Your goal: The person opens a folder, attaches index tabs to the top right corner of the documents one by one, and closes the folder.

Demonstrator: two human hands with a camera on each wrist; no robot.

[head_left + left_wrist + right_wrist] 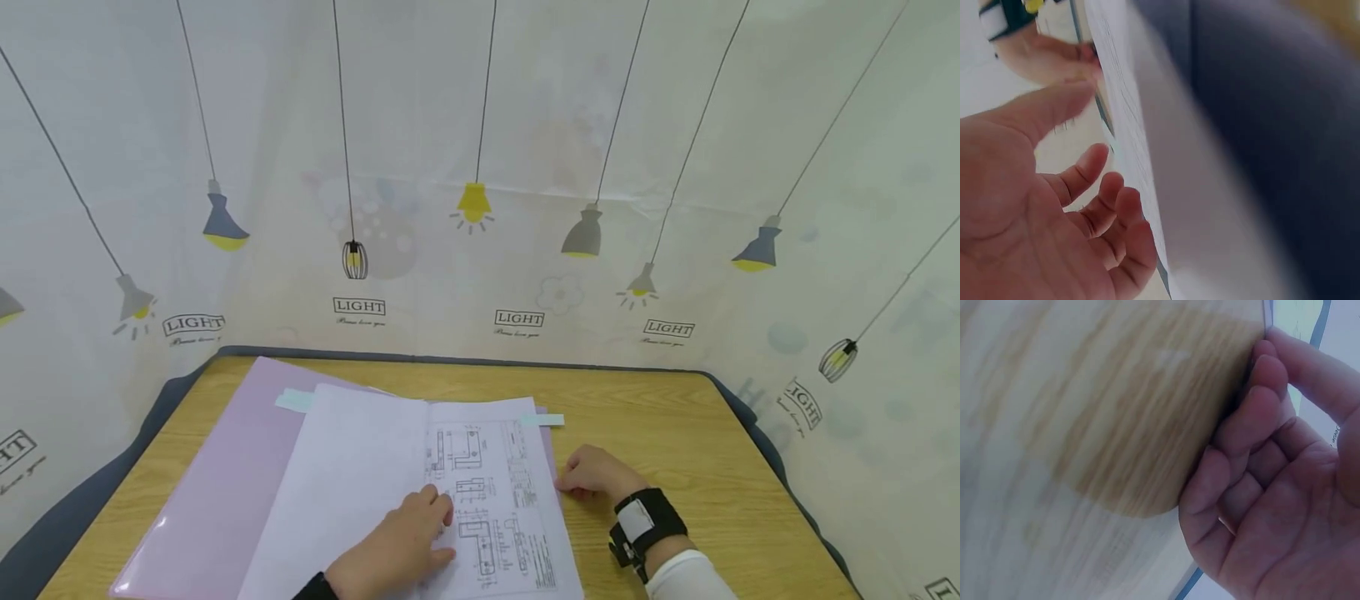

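Observation:
A purple plastic folder [202, 483] lies opened on the table, with white sheets on it. The right-hand sheet [517, 467] carries printed technical drawings; the left-hand page [352, 467] looks blank. My left hand [401, 537] is over the fold, its fingers loosely bent and nothing in its grasp. In the left wrist view that hand [1054, 206] shows its palm beside the paper edge. At the right edge of the folder, my right hand [600, 473] pinches a thin edge between thumb and forefinger. The right wrist view shows this hand [1272, 469] with its other fingers curled near the tabletop.
Pale blue tabs stick out at the sheets' upper left [295, 400] and upper right [546, 419]. The wood-grain table [660, 417] has a dark border. Behind it hangs a pale cloth [420, 125] printed with lamps. A strapped device [647, 525] sits on my right wrist.

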